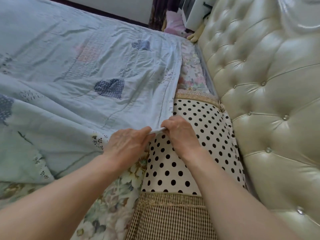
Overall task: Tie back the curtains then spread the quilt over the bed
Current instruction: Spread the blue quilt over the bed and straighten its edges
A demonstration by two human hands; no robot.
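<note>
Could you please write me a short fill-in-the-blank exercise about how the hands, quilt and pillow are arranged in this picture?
1. Both the left hand and the right hand pinch the ____ of the pale blue quilt.
2. The pillow under the right wrist is patterned with black ____.
3. The tufted headboard lies to the ____ of the pillow.

Missing words: edge; dots; right

We are seeing the quilt (83,70) looking like soft matt cotton, stitched and creased. The headboard (270,94) is showing glossy cream leather-like padding, tufted with shiny crystal-like buttons. The polka-dot pillow (174,163) is appearing as smooth matt cloth with coarse woven checked ends. The floral sheet (110,201) is looking like matt printed fabric.
</note>
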